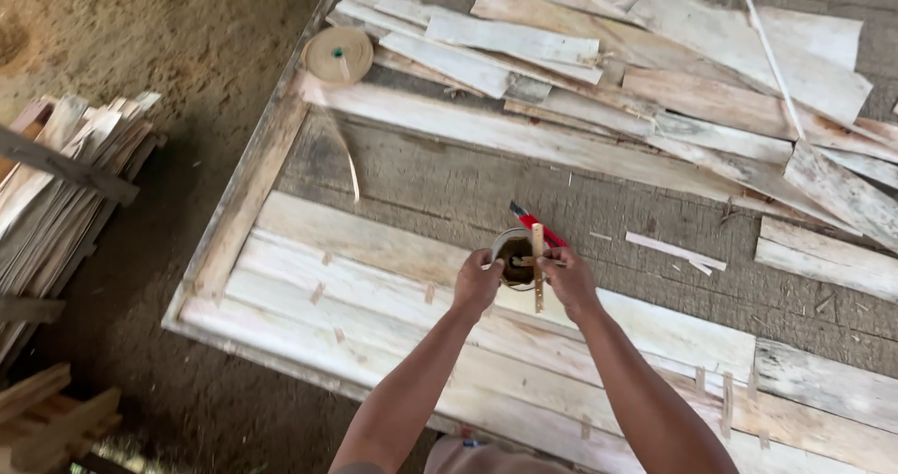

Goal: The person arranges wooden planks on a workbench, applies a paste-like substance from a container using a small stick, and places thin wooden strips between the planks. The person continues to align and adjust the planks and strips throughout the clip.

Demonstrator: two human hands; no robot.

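Note:
My left hand [475,285] and my right hand [567,281] meet over a large work table [245,193]. Between them sits a small round cup or tape roll with a dark inside [511,246]. My left hand grips its left rim. My right hand holds a thin strip of tan tape or wood [538,268] that hangs down in front of the round thing. A red and black utility knife [533,222] lies just behind it. Under my hands lie pale veneer sheets [374,287] joined edge to edge with short tape pieces.
A big roll of tan tape [338,56] rests at the table's far left, a loose tape strand trailing from it. Loose veneer sheets [655,72] are piled across the far side. Stacked veneer [65,184] stands on the dirt floor at left.

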